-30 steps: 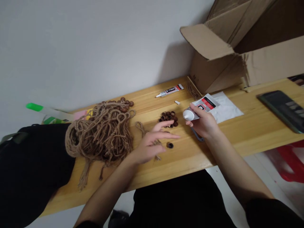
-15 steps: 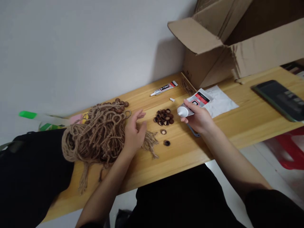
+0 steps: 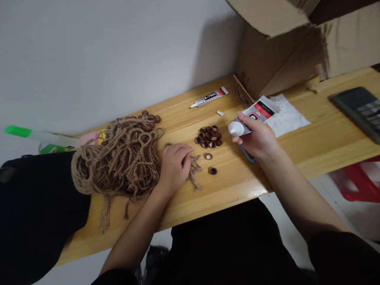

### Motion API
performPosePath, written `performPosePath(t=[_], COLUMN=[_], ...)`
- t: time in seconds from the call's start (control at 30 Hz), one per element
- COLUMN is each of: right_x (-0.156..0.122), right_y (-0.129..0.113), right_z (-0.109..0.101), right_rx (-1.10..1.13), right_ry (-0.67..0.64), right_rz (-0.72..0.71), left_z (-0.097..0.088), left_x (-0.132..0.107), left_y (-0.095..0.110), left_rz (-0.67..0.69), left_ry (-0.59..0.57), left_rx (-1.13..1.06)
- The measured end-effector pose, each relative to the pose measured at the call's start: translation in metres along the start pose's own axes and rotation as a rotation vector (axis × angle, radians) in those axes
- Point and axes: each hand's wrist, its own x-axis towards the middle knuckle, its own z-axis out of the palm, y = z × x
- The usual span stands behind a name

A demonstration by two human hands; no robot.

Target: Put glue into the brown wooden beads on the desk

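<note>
My right hand (image 3: 261, 138) grips a glue tube (image 3: 261, 113), its white nozzle tilted toward me and uncovered. My left hand (image 3: 176, 164) is over a piece of jute rope (image 3: 194, 170), fingers bent down on it; the frayed ends stick out past the fingers, and the fingertips' hold is partly hidden. Left of it lies a large tangled heap of knotted jute rope (image 3: 118, 158) with round brown beads (image 3: 148, 118) at its back. Between my hands sits a cluster of hollow brown shell cups (image 3: 209, 136), with two single cups (image 3: 213, 171) in front.
A second glue tube (image 3: 209, 97) and a small white cap (image 3: 220, 113) lie behind the cups. Farther right are a white packet (image 3: 289, 116), a phone (image 3: 359, 111) and an open cardboard box (image 3: 267, 55). Black cloth (image 3: 38, 206) covers the wooden table's (image 3: 237, 182) left end.
My left hand has come down onto the jute rope, its fingers bending from a raised, spread pose. The right hand still holds the glue tube. The camera view has shifted slightly.
</note>
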Motion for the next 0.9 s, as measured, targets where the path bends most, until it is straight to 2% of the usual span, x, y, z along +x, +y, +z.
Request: performPosePath(t=[0.2, 0.37, 0.43, 0.6, 0.73, 0.9], right_x=[0.001, 0.000, 0.000, 0.001, 0.001, 0.001], right_y=[-0.001, -0.002, -0.001, 0.001, 0.001, -0.002], right_z=[0.001, 0.002, 0.001, -0.001, 0.000, 0.002], right_rx=[-0.043, -0.040, -0.047, -0.045, -0.068, -0.074], right_ry=[0.010, 0.016, 0.006, -0.006, 0.015, 0.022], right_rz=[-0.020, 0.001, 0.007, -0.024, -0.031, -0.019], left_z=[-0.006, -0.012, -0.015, -0.020, -0.023, -0.018], left_x=[-0.001, -0.001, -0.001, 0.000, 0.001, 0.001], left_y=[0.001, -0.001, -0.003, -0.010, -0.014, -0.014], left_rz=[0.008, -0.126, -0.142, -0.128, -0.138, -0.017], left_ry=[0.014, 0.196, 0.253, 0.265, 0.208, -0.038], left_rx=[0.017, -0.111, -0.093, 0.016, 0.048, 0.139])
